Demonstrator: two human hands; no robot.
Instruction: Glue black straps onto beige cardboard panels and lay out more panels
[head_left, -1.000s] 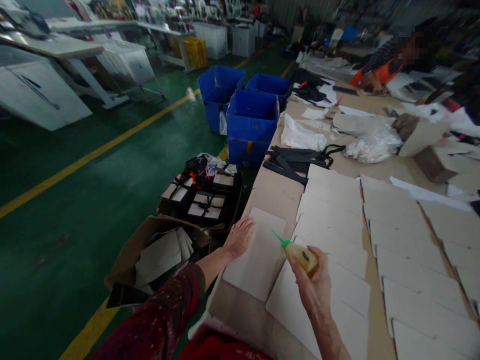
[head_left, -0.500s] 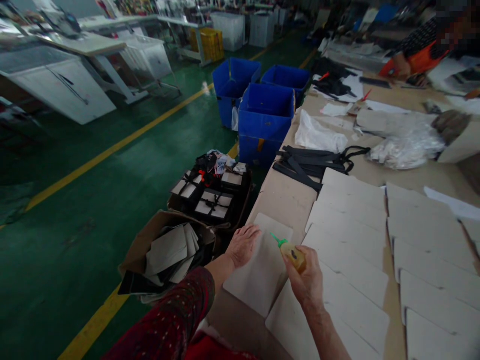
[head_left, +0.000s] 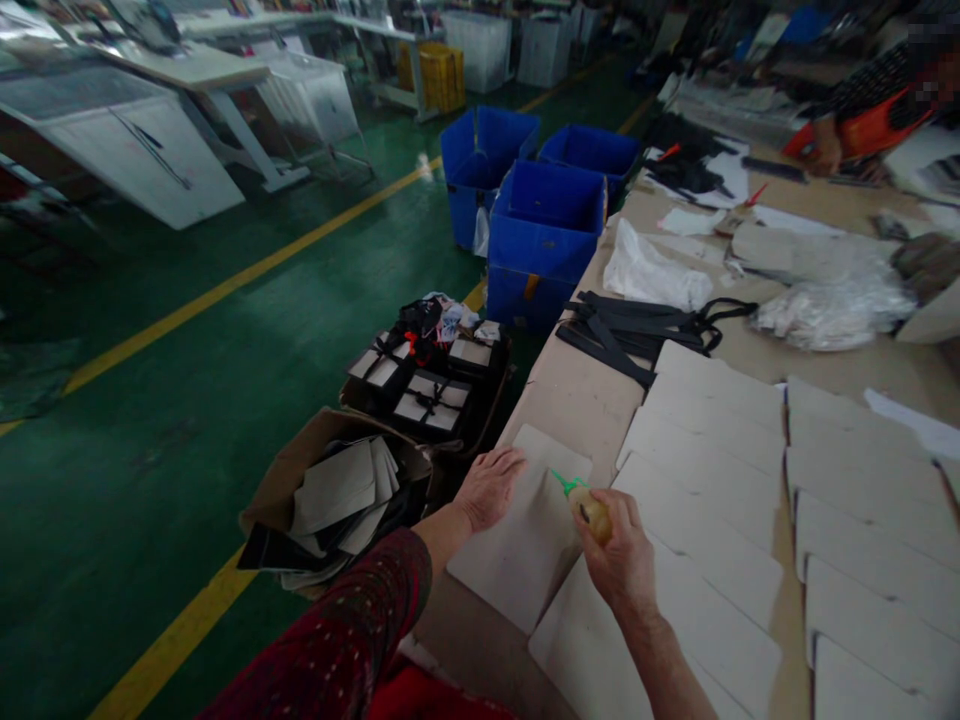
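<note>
My right hand is wrapped round a yellowish squeeze bottle with a green nozzle. The nozzle tip points up and left, over a pale board panel near the table's left edge; whether it touches the panel I cannot tell. Flat on the left part of that panel lies my left hand, its fingers stretched out. To the right, overlapping rows of similar pale panels cover much of the table, and the closest row reaches under my right forearm.
Left of the table, a carton of loose boards stands on the green floor beside a box of tied stacks. Blue bins stand farther off. Black straps and plastic bags lie ahead. A person is at the far right.
The whole view has shifted slightly, with the scene moving a little to the right. My left hand stays flat on the panel, and my right hand still grips the squeeze bottle over it.
</note>
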